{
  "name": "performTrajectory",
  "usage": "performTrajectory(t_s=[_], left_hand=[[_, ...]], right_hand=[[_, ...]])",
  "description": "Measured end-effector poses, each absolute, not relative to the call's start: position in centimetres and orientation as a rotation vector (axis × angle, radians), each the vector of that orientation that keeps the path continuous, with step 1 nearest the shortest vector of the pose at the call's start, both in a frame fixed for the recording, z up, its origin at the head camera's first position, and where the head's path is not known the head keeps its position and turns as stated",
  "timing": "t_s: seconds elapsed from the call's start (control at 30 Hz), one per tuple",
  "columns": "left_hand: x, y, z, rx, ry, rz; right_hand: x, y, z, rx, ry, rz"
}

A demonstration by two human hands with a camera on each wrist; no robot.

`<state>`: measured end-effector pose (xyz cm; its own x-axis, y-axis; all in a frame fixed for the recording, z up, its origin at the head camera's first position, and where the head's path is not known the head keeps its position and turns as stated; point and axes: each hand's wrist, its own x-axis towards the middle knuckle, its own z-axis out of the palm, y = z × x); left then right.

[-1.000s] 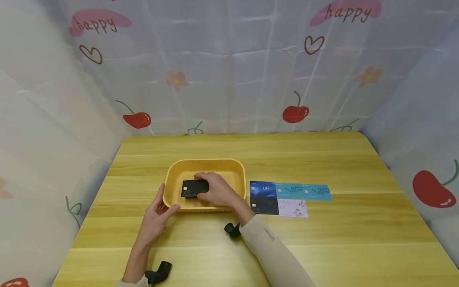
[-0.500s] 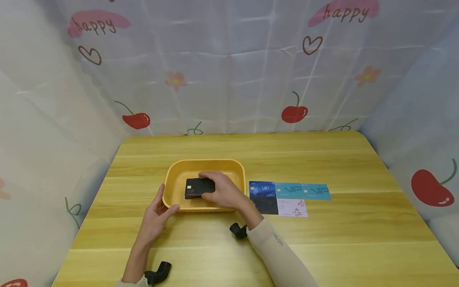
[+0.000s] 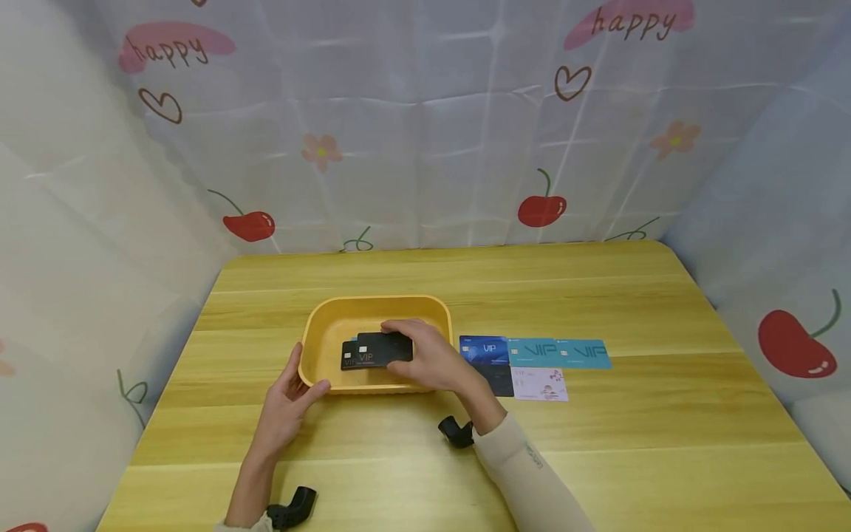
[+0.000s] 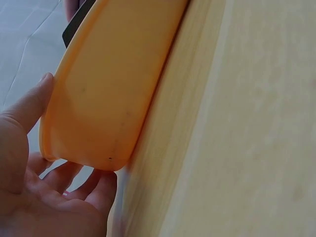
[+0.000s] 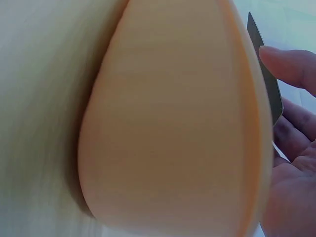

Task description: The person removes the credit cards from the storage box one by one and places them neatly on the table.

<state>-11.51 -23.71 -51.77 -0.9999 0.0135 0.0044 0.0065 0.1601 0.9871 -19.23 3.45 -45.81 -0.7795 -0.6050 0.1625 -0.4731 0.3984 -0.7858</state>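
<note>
In the head view my right hand pinches a black VIP card by its right end, thumb on the near edge and fingers on the far edge. It holds the card over the inside of a yellow plastic tray. Under and left of that card lies another black card, with a sliver of blue behind it. My left hand holds the tray's near left corner. In the left wrist view the thumb is at the tray's rim and the fingers curl against its end wall.
Right of the tray, cards lie in two rows: a dark blue VIP card, two teal cards, a black card partly behind my right wrist, and a pink flowered card. A patterned curtain stands behind the table.
My right hand has moved right with the black card, uncovering the black card beneath it on the left. The left hand stays on the tray corner.
</note>
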Motion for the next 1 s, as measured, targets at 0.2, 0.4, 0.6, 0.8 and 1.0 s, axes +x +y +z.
performTrajectory(t_s=[0.2,0.4,0.6,0.8,1.0], left_hand=[[-11.7,-23.7,-51.8,0.022,2.385,2.039],[-11.6,-23.8,-51.9,0.028,2.383,2.039],[-11.5,-23.8,-51.8,0.028,2.372,2.046],[-11.5,-23.7,-51.8,0.04,2.369,2.049],[-11.6,-23.8,-52.0,0.036,2.384,2.039]], right_hand=[[-18.6,4.7,-45.2,-0.948,2.504,-1.331],[-18.0,5.8,-45.0,-0.924,2.517,-1.366],[-17.7,6.8,-44.7,-0.914,2.521,-1.398],[-17.4,7.8,-44.7,-0.895,2.548,-1.394],[-17.0,8.9,-44.9,-0.86,2.544,-1.416]])
